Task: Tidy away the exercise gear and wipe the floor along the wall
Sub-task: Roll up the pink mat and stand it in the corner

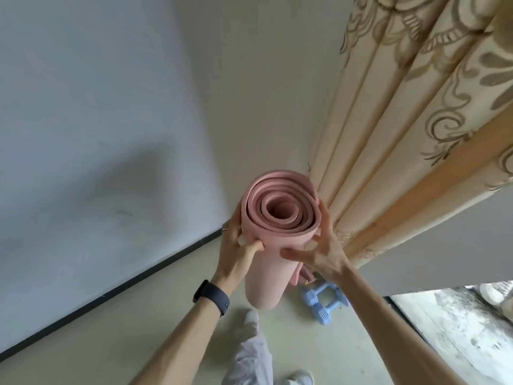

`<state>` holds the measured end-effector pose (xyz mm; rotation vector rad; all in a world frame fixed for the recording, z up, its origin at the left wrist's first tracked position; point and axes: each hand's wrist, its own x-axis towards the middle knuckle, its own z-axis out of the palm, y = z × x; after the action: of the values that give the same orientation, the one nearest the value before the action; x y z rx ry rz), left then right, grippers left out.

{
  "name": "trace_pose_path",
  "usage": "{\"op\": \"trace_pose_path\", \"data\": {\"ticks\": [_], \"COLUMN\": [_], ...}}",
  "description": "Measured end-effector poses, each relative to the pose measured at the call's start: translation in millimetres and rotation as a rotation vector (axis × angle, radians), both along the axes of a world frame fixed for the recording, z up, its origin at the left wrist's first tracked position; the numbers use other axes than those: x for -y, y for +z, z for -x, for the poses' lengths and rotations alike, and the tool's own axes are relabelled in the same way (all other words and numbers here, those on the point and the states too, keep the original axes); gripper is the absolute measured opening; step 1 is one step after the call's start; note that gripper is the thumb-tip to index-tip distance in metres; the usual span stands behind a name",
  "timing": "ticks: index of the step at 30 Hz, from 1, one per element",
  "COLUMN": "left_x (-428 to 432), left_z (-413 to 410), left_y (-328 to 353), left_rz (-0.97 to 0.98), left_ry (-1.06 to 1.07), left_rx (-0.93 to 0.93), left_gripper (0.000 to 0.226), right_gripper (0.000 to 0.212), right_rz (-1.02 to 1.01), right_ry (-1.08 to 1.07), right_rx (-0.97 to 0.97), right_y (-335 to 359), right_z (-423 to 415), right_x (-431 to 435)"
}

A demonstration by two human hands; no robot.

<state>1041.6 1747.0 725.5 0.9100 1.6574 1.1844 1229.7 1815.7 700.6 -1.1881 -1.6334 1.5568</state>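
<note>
Going left to right on my feed: pale wall [97,120] with a dark baseboard [111,294] running along the floor [138,343]. Then the left forearm comes in with a dark wristband [212,298] on it. The left hand [238,243] grips the left side of the rolled pink mat [266,268] just under its top end, thumb curled onto the front and fingers wrapped round the far side.

The mat stands roughly upright in the corner, spiral end facing up at the camera, so both hands sit high on the roll and most of its length hangs below them. Can't tell whether the bottom end actually touches the floor. A white shoe [251,318] is just beside that lower end.

The right hand [319,251] holds the right side, spread pretty wide, thumb across the front and fingers running up the edge of the roll. A pink strap [301,277] dangles off the mat below that hand. Behind the strap, a pair of light blue dumbbells [323,304] lies on the floor, near the foot of a cream patterned curtain [402,120].
</note>
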Motion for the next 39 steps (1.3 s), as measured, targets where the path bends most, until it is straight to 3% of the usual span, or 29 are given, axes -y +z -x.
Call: {"op": "trace_pose_path", "data": {"ticks": [5, 11, 15, 22, 26, 30, 33, 35, 37, 39], "left_x": [-48, -141, -196, -283, -316, -342, -357, -362, -365, -370], "left_z": [25, 66, 81, 101, 97, 96, 102, 105, 105, 102], "left_y": [-32, -61, -83, -151, -209, -270, -301, -313, -319, -326], "left_rz": [0.107, 0.206, 0.271, 0.296, 0.355, 0.516, 0.460, 0.456, 0.453, 0.499], "left_ry": [0.135, -0.018, -0.043, -0.113, -0.134, -0.139, -0.109, -0.106, -0.045, -0.006], "left_rx": [-0.052, 0.239, 0.278, 0.149, -0.093, -0.170, -0.298, -0.309, -0.292, -0.300], "left_gripper": [0.085, 0.055, 0.049, 0.063, 0.078, 0.089, 0.066, 0.054, 0.058, 0.078], "right_gripper": [0.107, 0.109, 0.108, 0.093, 0.081, 0.064, 0.087, 0.085, 0.091, 0.108], "right_rz": [0.074, 0.127, 0.151, 0.127, 0.179, 0.301, 0.379, 0.394, 0.543, 0.639], "right_ry": [-0.083, -0.187, -0.198, -0.220, -0.141, -0.177, -0.247, -0.197, -0.258, -0.339], "right_rx": [0.074, 0.245, 0.379, 0.437, 0.371, 0.239, 0.254, 0.265, 0.325, 0.403], "right_y": [-31, -69, -91, -139, -191, -235, -257, -274, -281, -296], "right_z": [33, 81, 98, 113, 117, 126, 130, 130, 131, 132], "right_x": [-44, -98, -143, -219, -251, -292, -316, -318, -319, -324]}}
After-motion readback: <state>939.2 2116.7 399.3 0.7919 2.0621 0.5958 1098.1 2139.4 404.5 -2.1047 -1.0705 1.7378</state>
